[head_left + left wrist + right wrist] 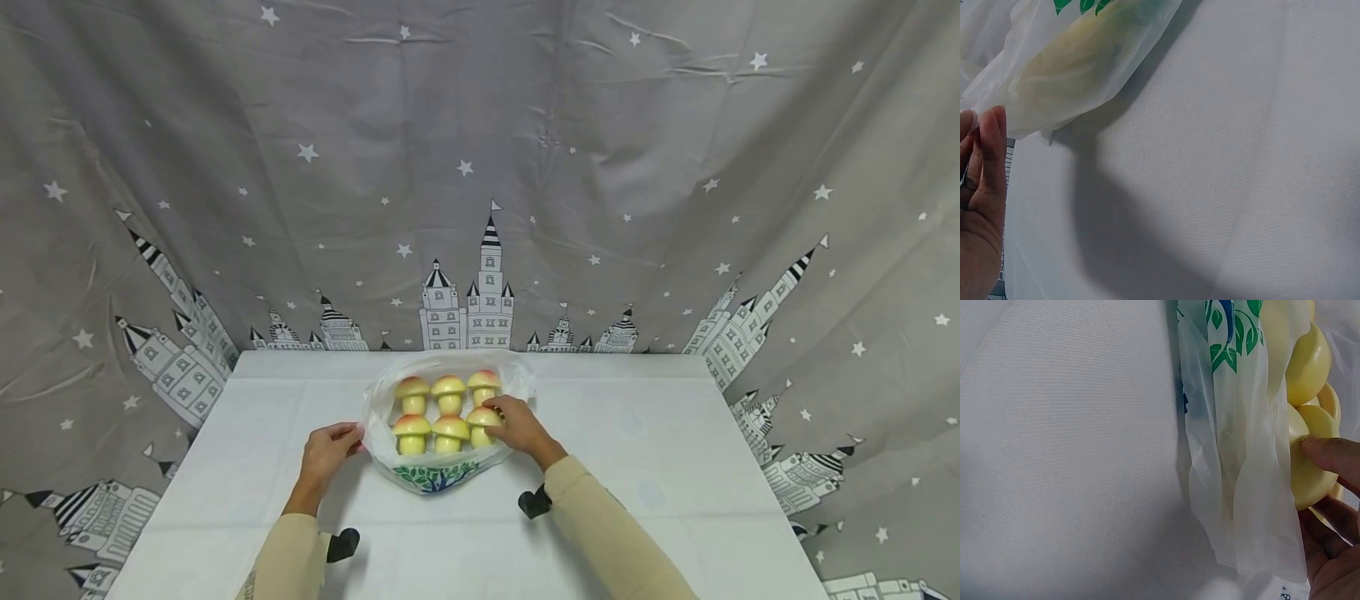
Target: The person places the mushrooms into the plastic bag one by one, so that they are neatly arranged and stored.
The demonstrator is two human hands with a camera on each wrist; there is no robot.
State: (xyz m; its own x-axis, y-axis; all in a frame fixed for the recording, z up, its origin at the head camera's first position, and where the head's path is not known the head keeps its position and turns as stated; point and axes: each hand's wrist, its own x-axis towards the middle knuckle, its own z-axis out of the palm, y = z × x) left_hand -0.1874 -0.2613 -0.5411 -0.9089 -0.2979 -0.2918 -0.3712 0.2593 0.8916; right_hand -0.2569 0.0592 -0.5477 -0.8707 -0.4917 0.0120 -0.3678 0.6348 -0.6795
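Observation:
A thin white plastic bag [381,446] with a green leaf and blue print lies spread on the table, its mouth wide. Inside it, several toy mushrooms with yellow stems and red-tinged yellow caps stand in two rows. My left hand [327,452] pinches the bag's left edge between thumb and fingertips; the left wrist view shows the plastic [997,94] drawn taut there. At the bag's right side, my right hand [522,427] holds the front right mushroom [480,427]. In the right wrist view my thumb presses on that yellow mushroom [1300,478], with fingers curled beneath it.
The white-covered table [637,442] extends to both sides of the bag. Behind and around it hangs a grey curtain [570,167] printed with stars and castles. Black heart-shaped pieces [343,546] stick out beside both sleeves.

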